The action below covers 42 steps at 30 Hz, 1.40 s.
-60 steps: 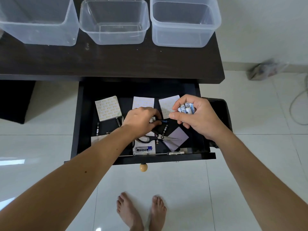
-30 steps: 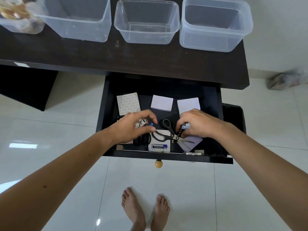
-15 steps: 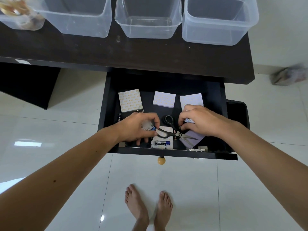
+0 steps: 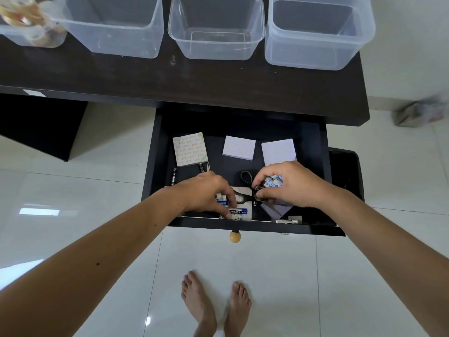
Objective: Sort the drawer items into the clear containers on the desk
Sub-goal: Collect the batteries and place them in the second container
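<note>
The open black drawer (image 4: 159, 152) holds three sticky-note pads: a yellow-printed one (image 4: 190, 148), a small white one (image 4: 239, 147) and another white one (image 4: 278, 150). Black scissors (image 4: 246, 177) lie in the middle. My left hand (image 4: 206, 193) is curled over small batteries (image 4: 220, 197), its fingertips on a blue-labelled battery (image 4: 237, 211) at the drawer's front. My right hand (image 4: 286, 184) grips a bunch of blue-white batteries (image 4: 273, 183) and pinches a dark battery by the scissors. Three clear containers (image 4: 114, 25), (image 4: 216, 27), (image 4: 318, 32) stand on the dark desk (image 4: 194, 81).
A fourth container with tape rolls (image 4: 26, 23) sits at the desk's far left. Dark batteries (image 4: 174, 177) lie beside the yellow pad, a purple paper (image 4: 277, 210) under my right hand. A black bin (image 4: 345, 171) stands right of the drawer. My bare feet (image 4: 216, 305) are on white tiles.
My right hand came down from above the drawer with its batteries to the scissors. My left hand slid toward the drawer's front onto the blue-labelled battery. The view shifted right.
</note>
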### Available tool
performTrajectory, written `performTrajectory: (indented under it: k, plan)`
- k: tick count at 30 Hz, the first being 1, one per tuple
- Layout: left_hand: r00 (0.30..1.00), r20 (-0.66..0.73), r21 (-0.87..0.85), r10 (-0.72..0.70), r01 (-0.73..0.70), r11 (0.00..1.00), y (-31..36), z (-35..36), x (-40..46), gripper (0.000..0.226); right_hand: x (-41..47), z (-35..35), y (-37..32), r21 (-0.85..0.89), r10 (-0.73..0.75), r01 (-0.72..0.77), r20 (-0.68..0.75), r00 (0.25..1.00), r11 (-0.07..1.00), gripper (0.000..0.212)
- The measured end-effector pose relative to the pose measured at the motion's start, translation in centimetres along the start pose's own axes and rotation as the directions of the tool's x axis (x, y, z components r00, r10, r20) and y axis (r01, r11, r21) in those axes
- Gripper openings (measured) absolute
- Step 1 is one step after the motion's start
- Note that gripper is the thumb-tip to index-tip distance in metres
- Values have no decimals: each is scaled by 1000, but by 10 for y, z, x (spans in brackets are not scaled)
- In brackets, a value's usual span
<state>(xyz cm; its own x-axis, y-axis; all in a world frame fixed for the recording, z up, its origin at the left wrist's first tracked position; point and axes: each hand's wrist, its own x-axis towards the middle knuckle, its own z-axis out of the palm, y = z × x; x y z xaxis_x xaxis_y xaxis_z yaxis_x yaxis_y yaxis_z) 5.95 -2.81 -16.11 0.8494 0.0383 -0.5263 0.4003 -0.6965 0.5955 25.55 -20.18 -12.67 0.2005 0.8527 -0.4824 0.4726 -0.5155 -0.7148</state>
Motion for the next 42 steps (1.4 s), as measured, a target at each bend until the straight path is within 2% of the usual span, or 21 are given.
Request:
performTrajectory:
  k: [5, 8, 15, 18, 22, 26, 29, 33, 36, 42]
  plan:
    - [1000, 2, 35, 11, -11, 999, -1, 1, 1, 31, -1, -1, 0, 12, 1, -1, 15, 1000, 1000, 20]
    - [1000, -9, 70, 21, -20, 997, 0, 1, 2, 29, 0, -1, 1, -75, -12, 12, 8, 1000, 997, 22]
    - [1000, 2, -19, 28, -28, 999, -1, 4, -3, 18, -2, 1, -1, -58, -38, 41, 42, 998, 997, 25]
    - [1000, -12, -146, -7, 5, 989, -2, -2, -10, 16, -4, 1, -7, 17, -25, 23, 85, 996, 1000, 23]
    - [986, -95, -379, -135, 90, 921, -10, -13, -24, 12, -3, 4, -13, 59, 44, -51, 109, 993, 997, 15]
    - [959, -207, -532, -195, 57, 845, -16, -21, -39, 12, 3, 14, -21, 90, 114, -133, 188, 976, 987, 13]
    - [919, -331, -549, -214, -4, 836, -15, -23, -44, 19, 11, 22, -29, 33, 81, -92, 236, 968, 995, 11]
    - [878, -439, -535, -192, -84, 841, -13, -21, -44, 44, 19, 36, -32, -142, 35, 7, 292, 956, 990, 18]
    - [870, -459, -538, -179, -112, 836, -12, -19, -44, 41, 27, 46, -27, -261, 32, 52, 309, 951, 964, 16]
    - [868, -457, -538, -194, -96, 838, -13, -16, -41, 27, 34, 48, -28, -342, 85, 38, 338, 937, 939, 9]
